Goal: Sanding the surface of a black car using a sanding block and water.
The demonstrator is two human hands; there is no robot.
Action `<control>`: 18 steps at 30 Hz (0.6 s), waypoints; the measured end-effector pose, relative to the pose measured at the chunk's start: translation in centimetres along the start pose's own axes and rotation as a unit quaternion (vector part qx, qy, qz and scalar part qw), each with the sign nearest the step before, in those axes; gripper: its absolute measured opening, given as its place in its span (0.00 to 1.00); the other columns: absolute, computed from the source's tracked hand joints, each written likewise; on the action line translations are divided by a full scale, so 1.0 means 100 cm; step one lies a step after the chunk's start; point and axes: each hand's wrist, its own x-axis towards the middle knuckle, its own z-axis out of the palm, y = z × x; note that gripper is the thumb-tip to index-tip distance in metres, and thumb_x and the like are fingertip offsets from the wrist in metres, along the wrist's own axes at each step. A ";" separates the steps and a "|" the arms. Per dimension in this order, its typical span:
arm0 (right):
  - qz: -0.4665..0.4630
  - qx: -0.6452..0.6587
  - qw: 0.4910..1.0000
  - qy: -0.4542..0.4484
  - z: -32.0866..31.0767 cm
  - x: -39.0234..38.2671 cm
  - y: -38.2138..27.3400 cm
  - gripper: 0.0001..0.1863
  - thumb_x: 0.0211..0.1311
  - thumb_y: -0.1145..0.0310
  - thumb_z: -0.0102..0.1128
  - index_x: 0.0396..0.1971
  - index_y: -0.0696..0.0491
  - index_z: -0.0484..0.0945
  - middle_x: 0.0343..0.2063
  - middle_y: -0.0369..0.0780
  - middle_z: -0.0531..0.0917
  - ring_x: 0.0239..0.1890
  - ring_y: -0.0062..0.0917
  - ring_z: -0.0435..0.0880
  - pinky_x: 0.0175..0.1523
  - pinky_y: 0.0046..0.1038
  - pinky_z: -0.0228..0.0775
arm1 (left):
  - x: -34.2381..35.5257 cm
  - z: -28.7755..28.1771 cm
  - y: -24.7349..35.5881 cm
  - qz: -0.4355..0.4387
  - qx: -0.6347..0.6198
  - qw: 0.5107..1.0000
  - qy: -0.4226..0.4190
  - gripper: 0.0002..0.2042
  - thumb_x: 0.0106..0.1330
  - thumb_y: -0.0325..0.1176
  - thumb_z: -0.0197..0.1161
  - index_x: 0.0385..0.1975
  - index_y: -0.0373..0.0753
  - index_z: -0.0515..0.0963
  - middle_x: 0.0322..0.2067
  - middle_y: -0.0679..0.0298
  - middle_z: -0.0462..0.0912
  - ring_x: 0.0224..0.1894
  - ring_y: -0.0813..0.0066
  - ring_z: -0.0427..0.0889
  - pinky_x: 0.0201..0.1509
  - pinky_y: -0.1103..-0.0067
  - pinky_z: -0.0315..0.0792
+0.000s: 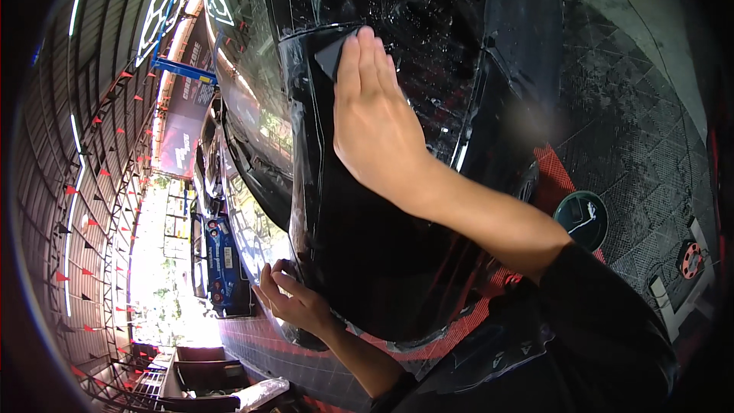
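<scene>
My right hand (375,107) lies on the glossy black car panel (367,237), its fingers pressed together. Under the fingertips is a flat, dark grey squeegee (329,57), with one corner showing to their left. Water drops and streaks cover the dark surface (428,46) around and beyond that hand. A wrinkled strip of clear film (298,206) runs along the panel's left edge. Lower down, my left hand (294,304) is at that edge near the strip's lower end, fingers curled. What those fingers pinch is too small to make out.
On the right, a dark round bucket (581,222) stands on the grey and red grid floor tiles (627,107). A red reel (690,260) lies farther right. Another vehicle (218,260) and open dark boxes (206,375) are at the left.
</scene>
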 end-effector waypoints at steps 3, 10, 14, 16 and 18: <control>-0.010 -0.001 1.000 -0.019 -0.006 -0.012 -0.003 0.31 0.63 0.75 0.50 0.62 0.82 0.63 0.62 0.72 0.69 0.67 0.61 0.72 0.73 0.45 0.65 | 0.001 -0.001 -0.004 0.007 0.003 1.000 0.001 0.20 0.78 0.41 0.48 0.48 0.28 0.79 0.40 0.51 0.86 0.46 0.53 0.84 0.55 0.61 0.74; -0.004 0.025 1.000 0.011 -0.002 -0.016 0.004 0.35 0.53 0.79 0.55 0.60 0.83 0.61 0.61 0.74 0.68 0.66 0.63 0.71 0.74 0.44 0.63 | 0.002 0.001 0.005 0.013 0.004 1.000 0.001 0.21 0.79 0.41 0.47 0.47 0.27 0.79 0.40 0.50 0.86 0.46 0.51 0.84 0.54 0.59 0.74; 0.011 0.021 1.000 0.001 -0.002 0.003 0.000 0.33 0.56 0.79 0.54 0.61 0.82 0.62 0.63 0.74 0.65 0.67 0.63 0.70 0.74 0.46 0.62 | 0.002 0.001 0.001 0.020 0.003 1.000 -0.007 0.21 0.79 0.41 0.47 0.48 0.27 0.79 0.40 0.49 0.86 0.46 0.51 0.85 0.54 0.60 0.74; 0.008 0.025 1.000 0.003 0.000 -0.018 -0.005 0.32 0.59 0.78 0.52 0.61 0.82 0.62 0.62 0.74 0.67 0.67 0.62 0.71 0.74 0.46 0.63 | 0.003 -0.003 -0.002 0.015 0.003 1.000 -0.004 0.20 0.79 0.41 0.47 0.49 0.28 0.79 0.39 0.50 0.87 0.46 0.49 0.85 0.65 0.56 0.65; 0.002 0.008 1.000 -0.001 0.000 -0.013 -0.005 0.31 0.62 0.76 0.50 0.62 0.81 0.62 0.62 0.72 0.68 0.67 0.59 0.71 0.73 0.46 0.63 | 0.004 0.001 -0.001 0.012 0.002 1.000 -0.003 0.20 0.79 0.41 0.47 0.49 0.29 0.79 0.39 0.52 0.88 0.46 0.47 0.85 0.76 0.52 0.57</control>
